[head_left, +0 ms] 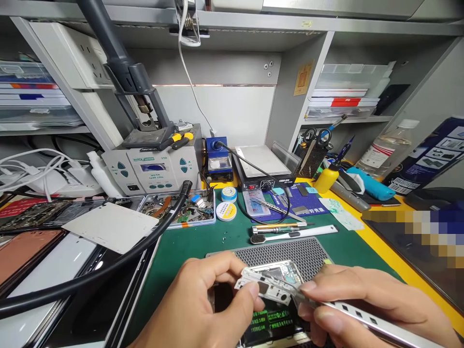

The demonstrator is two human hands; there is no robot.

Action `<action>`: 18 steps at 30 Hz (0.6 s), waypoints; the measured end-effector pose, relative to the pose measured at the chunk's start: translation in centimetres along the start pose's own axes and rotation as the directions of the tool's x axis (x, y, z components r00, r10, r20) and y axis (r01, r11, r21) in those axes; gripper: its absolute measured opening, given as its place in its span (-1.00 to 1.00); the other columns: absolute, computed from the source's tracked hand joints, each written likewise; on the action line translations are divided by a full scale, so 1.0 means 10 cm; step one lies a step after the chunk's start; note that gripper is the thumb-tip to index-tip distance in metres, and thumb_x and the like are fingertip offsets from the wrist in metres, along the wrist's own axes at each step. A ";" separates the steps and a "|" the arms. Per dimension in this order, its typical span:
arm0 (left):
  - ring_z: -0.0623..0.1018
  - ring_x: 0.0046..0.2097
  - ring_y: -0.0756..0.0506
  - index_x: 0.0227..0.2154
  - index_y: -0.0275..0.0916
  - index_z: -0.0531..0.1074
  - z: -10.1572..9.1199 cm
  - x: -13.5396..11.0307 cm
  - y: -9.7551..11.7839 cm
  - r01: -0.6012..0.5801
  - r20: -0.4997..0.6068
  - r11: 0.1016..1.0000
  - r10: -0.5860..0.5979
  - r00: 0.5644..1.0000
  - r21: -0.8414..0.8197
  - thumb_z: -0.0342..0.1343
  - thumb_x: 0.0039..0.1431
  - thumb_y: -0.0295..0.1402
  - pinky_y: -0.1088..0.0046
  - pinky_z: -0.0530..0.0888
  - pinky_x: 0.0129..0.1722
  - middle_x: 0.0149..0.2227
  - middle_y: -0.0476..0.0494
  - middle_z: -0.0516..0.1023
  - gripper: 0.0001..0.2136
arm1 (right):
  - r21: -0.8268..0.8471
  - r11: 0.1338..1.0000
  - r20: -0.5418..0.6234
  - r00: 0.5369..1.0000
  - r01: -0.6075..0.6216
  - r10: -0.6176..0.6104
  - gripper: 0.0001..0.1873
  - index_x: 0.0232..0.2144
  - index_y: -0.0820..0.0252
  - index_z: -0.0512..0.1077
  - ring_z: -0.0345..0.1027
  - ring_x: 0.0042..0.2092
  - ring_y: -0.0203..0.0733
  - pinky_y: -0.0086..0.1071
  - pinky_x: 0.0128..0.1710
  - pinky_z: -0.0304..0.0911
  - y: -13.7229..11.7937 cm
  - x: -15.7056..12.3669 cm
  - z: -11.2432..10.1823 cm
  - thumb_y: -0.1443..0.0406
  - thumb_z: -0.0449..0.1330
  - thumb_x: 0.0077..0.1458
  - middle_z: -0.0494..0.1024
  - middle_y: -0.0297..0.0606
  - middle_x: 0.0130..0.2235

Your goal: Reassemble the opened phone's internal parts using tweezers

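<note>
Silver plate [270, 286] is up off the phone [275, 323], pinched at its left end between the thumb and forefinger of my left hand [203, 309]. My right hand [366, 304] is closed around the tweezers [348, 311], and their tips sit right at the plate's right edge; I can't tell if they grip it or only touch it. By my reading this is the handling step: the plate is free of the frame and hangs just above the open phone, near my chest.

The plate's long axis runs left to right, dipping a little toward the tweezers, with its broad, cut-out face turned up at me. The phone lies the other way, its long axis pointing away from me, its top end resting on the grey mesh mat [290, 251] and its dark battery nearest me.

Any next move calls for a light, steady pinch, the plate kept level, and the tweezer tips held clear of the board beneath. The brush [290, 235] and screwdriver [279, 227] lie well apart, beyond the mat.
</note>
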State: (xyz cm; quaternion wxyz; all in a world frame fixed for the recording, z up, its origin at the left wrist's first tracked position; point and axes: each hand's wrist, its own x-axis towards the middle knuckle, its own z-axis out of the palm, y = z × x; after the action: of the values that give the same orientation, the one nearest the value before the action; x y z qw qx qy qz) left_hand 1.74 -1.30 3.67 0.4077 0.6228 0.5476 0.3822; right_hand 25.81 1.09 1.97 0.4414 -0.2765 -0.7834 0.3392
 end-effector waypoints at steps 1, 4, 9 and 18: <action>0.57 -0.39 -0.09 -0.43 -0.21 0.57 0.01 0.00 0.00 -0.014 -0.008 1.000 0.014 1.000 0.018 0.27 0.12 -0.07 0.52 0.50 -0.38 -0.57 -0.03 0.53 -0.72 | 0.001 1.000 0.008 1.000 0.010 -0.010 -0.59 0.00 -0.16 0.58 0.57 -0.55 -0.28 -0.53 -0.54 0.48 0.01 -0.01 0.00 0.42 0.36 0.18 0.70 -0.41 -0.43; 0.55 -0.40 -0.08 -0.43 -0.20 0.57 0.02 -0.01 0.00 -0.055 -0.016 0.996 0.056 0.998 0.076 0.26 0.13 -0.09 0.53 0.48 -0.40 -0.59 0.00 0.50 -0.74 | -0.029 0.999 0.011 0.999 0.038 -0.038 -0.60 0.00 -0.14 0.57 0.57 -0.53 -0.29 -0.54 -0.50 0.48 0.02 -0.02 0.00 0.42 0.36 0.18 0.70 -0.43 -0.44; 0.51 -0.45 -0.02 -0.43 -0.18 0.55 0.01 -0.01 -0.03 -0.134 0.050 0.975 0.127 0.991 0.180 0.17 0.24 -0.23 0.57 0.42 -0.45 -0.58 0.04 0.51 -0.81 | -0.083 0.992 0.018 0.996 0.090 -0.088 -0.56 0.00 -0.10 0.58 0.62 -0.48 -0.30 -0.58 -0.40 0.51 -0.02 0.02 -0.02 0.45 0.39 0.12 0.74 -0.44 -0.41; 0.51 -0.30 -0.01 -0.32 -0.20 0.50 -0.01 -0.02 -0.21 -0.467 0.107 0.813 0.461 0.881 0.349 0.06 0.31 -0.50 0.44 0.42 -0.21 -0.41 0.01 0.50 -0.85 | -0.124 0.963 0.108 0.968 0.238 -0.226 -0.43 0.14 -0.11 0.51 0.71 -0.42 -0.14 -0.58 -0.34 0.59 0.02 0.05 -0.04 0.44 0.37 0.12 0.79 -0.34 -0.32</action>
State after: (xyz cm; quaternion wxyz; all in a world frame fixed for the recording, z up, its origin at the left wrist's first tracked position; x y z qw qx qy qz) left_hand 0.86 -1.31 1.77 0.1842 0.8051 0.4369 0.3564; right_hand 26.00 1.72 2.22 0.4213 -0.1961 -0.8514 0.2433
